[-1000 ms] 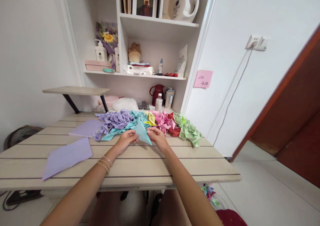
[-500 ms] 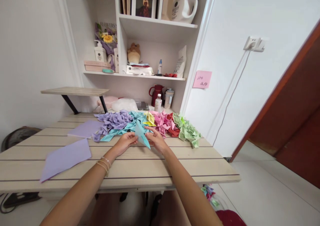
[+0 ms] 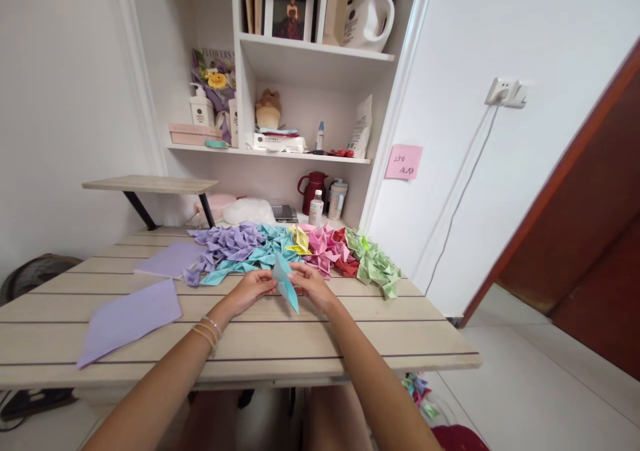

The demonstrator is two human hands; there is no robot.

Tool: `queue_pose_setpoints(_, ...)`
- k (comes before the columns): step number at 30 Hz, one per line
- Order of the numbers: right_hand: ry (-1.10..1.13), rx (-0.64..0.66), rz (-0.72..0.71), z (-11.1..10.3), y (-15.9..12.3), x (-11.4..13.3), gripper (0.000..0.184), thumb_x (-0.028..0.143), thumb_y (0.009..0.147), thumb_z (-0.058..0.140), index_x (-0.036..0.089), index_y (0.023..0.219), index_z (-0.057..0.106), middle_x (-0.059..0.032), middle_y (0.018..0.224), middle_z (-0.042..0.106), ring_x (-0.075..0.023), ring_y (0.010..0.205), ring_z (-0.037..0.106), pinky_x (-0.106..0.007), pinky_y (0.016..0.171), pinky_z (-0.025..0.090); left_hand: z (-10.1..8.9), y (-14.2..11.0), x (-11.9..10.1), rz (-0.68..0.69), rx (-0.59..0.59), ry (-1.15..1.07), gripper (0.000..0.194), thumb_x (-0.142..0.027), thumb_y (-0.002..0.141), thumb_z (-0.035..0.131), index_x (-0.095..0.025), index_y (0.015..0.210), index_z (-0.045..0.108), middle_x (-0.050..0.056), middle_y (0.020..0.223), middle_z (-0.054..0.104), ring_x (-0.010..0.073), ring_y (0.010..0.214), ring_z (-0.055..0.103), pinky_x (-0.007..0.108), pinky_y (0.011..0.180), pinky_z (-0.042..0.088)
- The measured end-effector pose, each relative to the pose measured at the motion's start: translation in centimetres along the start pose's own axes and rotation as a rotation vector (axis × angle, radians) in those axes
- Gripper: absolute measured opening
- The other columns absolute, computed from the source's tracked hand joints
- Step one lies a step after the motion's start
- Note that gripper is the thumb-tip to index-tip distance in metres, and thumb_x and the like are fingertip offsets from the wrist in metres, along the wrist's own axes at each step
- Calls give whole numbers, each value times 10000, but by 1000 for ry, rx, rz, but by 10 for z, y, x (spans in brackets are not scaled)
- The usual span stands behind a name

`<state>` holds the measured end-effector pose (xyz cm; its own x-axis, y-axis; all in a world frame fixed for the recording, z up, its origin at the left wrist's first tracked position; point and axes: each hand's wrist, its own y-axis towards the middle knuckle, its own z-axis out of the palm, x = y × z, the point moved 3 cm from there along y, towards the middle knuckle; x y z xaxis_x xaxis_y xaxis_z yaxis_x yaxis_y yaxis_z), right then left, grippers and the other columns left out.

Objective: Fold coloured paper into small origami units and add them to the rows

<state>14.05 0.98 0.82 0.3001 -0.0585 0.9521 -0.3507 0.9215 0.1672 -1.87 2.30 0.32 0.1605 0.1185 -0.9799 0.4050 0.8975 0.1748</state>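
Folded light-blue paper [image 3: 283,279] is up off the tabletop [image 3: 240,334], between both hands, in front of the light-blue folded papers [image 3: 274,241]. Versus the earlier frames: it shows a narrower face, and its lower tip reaches closer to the person. The right index finger, raised a moment ago, is now in against the paper.

Long axis runs from the upper tip, away from the person, down to the lower tip, which points toward the person and slightly right.

Left hand [image 3: 254,289] pinches the paper's left edge, thumb and fingers closed. Right hand [image 3: 313,286] has its fingers on the right side; exact grip partly hidden. Hands are near each other, apart, with the paper between.

Beyond, a row across the table, left to right: purple folded papers [image 3: 231,241], the light-blue ones, yellow folded paper [image 3: 300,239], pink folded papers [image 3: 323,248], red folded papers [image 3: 347,267], green folded papers [image 3: 376,263]. Two areas of flat purple paper at left: near sheet [image 3: 133,316], farther sheet [image 3: 170,260].

Behind the row: dark red jug [image 3: 313,192], small bottle [image 3: 316,209], patterned tumbler [image 3: 337,200]. Pink note [image 3: 403,162] on the wall.
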Motion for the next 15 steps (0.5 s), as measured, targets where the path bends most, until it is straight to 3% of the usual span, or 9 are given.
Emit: queue_pose_setpoints(15,-16,15,-32,2,1,0,389,464,621,695,197,899,639,-20,759,644,-159,685,610,-265,596,480,0,-1,2,-26,-16,-34,256,-294,570,758,-116,737,679,30,638,629,110,561,533,237,575,432)
